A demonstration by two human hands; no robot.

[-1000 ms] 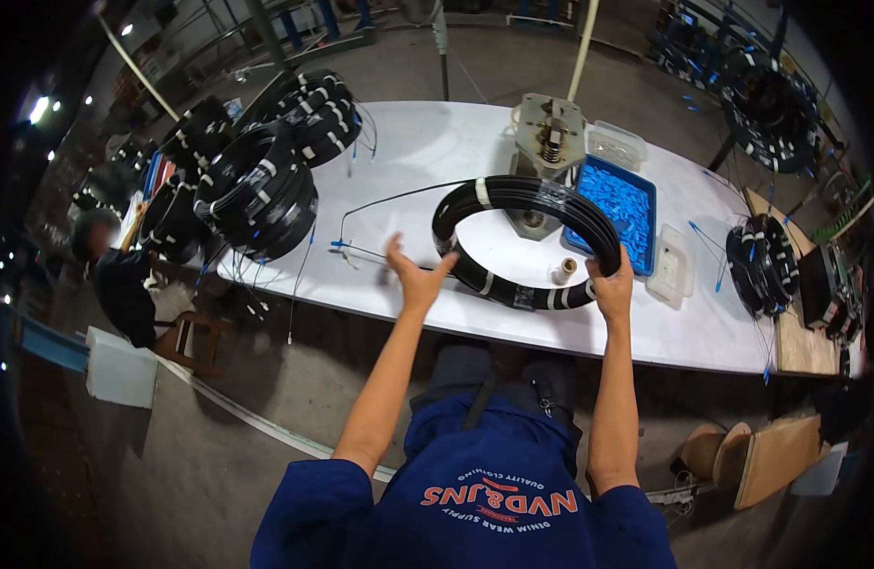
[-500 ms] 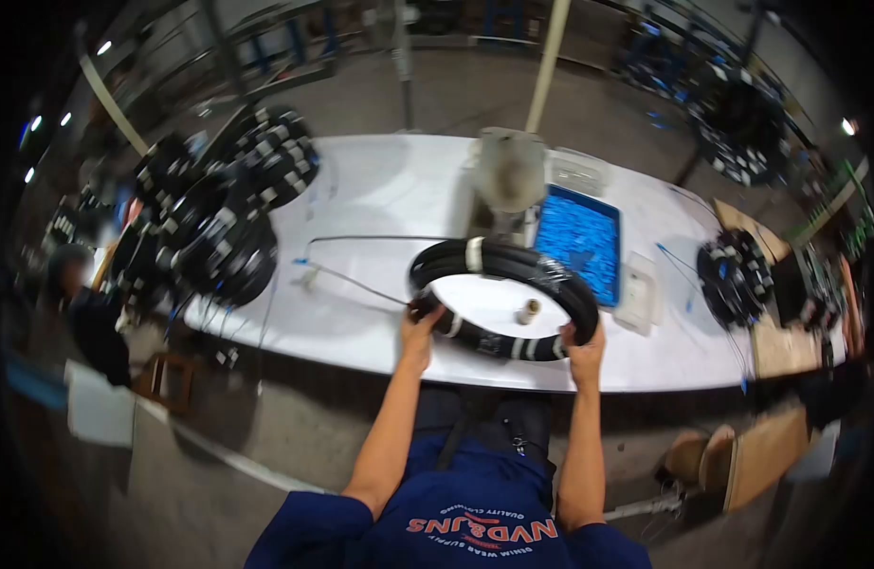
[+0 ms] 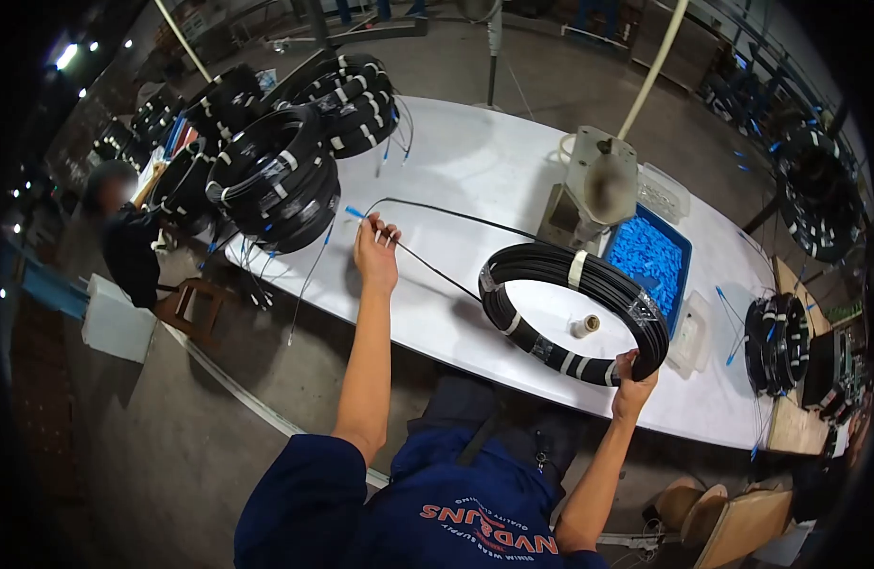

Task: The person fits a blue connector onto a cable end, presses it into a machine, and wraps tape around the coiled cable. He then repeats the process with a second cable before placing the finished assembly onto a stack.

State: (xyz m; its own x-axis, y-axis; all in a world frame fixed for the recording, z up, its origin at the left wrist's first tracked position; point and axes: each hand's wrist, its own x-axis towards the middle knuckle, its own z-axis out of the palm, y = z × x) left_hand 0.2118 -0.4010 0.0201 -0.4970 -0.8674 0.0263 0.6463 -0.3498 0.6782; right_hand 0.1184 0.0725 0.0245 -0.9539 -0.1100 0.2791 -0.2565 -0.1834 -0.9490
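Observation:
A coil of black cable (image 3: 603, 275), bound with white tape and clear wrap, is tilted over the white table. My right hand (image 3: 634, 384) is closed around its near right side. My left hand (image 3: 375, 251) is out to the left, fingers curled on a thin cable end (image 3: 423, 261) that runs from the coil. Just past the fingertips shows a blue tip (image 3: 355, 212). Another stretch of black cable (image 3: 456, 212) arcs from near this tip back to the coil. Through the coil's opening a small roll (image 3: 585, 326) is visible on the table.
Stacks of black cable coils (image 3: 276, 180) crowd the table's left end. A metal machine (image 3: 598, 185) stands behind the coil, beside a blue tray (image 3: 685, 289) of small blue pieces. More coils (image 3: 776, 341) are at the right end. A person (image 3: 129, 237) is at far left.
My left hand has let go of the coil and moved left to the cable end. My right hand still grips the coil. The view has turned, shifting the table rightward.

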